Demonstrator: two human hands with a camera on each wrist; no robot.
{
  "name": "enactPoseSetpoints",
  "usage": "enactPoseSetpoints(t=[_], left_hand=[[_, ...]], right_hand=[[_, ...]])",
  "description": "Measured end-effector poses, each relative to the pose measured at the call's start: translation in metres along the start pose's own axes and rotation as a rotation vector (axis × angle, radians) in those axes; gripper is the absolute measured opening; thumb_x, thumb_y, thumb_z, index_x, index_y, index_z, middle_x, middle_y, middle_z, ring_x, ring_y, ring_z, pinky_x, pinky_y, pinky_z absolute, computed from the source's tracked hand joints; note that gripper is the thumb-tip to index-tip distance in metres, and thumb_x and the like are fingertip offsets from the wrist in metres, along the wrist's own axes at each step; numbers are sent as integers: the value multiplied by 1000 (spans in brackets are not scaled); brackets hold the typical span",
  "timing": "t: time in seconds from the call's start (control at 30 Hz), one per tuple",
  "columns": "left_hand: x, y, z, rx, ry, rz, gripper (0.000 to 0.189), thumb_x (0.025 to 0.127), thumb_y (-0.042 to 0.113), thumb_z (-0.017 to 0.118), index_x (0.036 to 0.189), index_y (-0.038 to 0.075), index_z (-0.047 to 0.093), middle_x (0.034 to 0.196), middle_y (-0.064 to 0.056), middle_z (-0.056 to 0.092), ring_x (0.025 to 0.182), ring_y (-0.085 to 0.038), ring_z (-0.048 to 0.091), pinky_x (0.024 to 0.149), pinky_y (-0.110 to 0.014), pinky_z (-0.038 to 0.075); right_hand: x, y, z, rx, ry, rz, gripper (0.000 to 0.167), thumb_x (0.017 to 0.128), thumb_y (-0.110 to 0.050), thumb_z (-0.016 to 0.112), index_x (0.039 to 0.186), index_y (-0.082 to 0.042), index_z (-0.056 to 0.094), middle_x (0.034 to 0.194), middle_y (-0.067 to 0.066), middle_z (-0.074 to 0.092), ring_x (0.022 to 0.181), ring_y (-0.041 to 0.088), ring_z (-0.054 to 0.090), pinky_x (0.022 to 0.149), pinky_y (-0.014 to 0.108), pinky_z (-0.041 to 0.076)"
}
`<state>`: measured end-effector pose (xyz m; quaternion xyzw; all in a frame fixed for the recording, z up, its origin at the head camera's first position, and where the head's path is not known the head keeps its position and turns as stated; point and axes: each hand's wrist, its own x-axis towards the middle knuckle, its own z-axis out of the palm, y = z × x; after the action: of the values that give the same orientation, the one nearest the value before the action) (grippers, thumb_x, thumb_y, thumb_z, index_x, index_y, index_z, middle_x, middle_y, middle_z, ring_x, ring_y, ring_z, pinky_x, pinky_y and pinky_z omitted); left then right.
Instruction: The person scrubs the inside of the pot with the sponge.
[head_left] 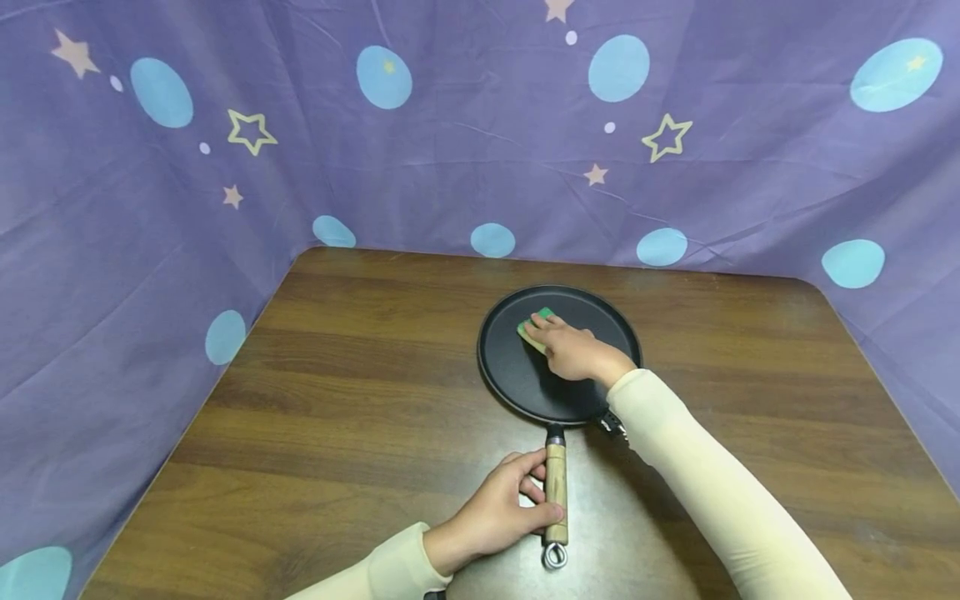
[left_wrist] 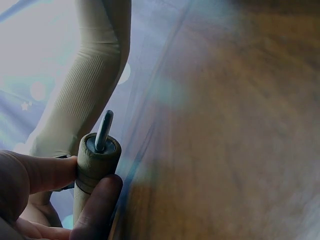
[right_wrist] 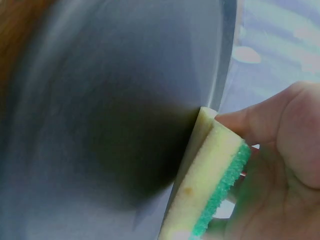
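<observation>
A flat, round black frying pan (head_left: 517,383) lies on the wooden table. Its light wooden handle (head_left: 557,483) points toward me and ends in a metal hanging ring (head_left: 554,556). My left hand (head_left: 504,504) grips that handle from the left, thumb near its lower end. In the left wrist view, thumb and fingers pinch the handle's end (left_wrist: 100,155). Over the pan, my right hand (head_left: 577,350) holds a yellow sponge (right_wrist: 197,180) with a green scouring side (right_wrist: 222,190). The sponge's yellow face lies against the pan's inner surface, with the green side toward the palm.
The brown wooden table (head_left: 337,375) extends around the pan. A purple curtain (head_left: 480,150) with stars and blue dots hangs behind and along the sides. A small black and metal piece (head_left: 611,423) shows at the pan's lower right, partly behind the right sleeve (head_left: 697,458).
</observation>
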<state>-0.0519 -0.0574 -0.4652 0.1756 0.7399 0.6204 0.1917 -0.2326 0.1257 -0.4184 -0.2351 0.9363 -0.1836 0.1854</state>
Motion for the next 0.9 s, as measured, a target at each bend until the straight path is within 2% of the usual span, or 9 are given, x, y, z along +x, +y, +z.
enactPoseSetpoints(t=[0.4,0.9], left_hand=[[-1,1,0,-33,1,-14,75,84,-1,79,151,-12,46,112,-6,54,84,-3,61,68,-17,55],[-2,0,0,-43,4,-21,76,84,-1,79,151,-13,45,111,-6,55,85,-4,61,69,-17,56]], right_hand=[[-11,20,-4,9,48,26,62,106,1,45,166,-7,30,173,18,18,160,40,11,118,78,16],[-35,36,0,-29,96,26,62,103,5,48,163,-2,34,171,23,23,158,45,16,114,81,20]])
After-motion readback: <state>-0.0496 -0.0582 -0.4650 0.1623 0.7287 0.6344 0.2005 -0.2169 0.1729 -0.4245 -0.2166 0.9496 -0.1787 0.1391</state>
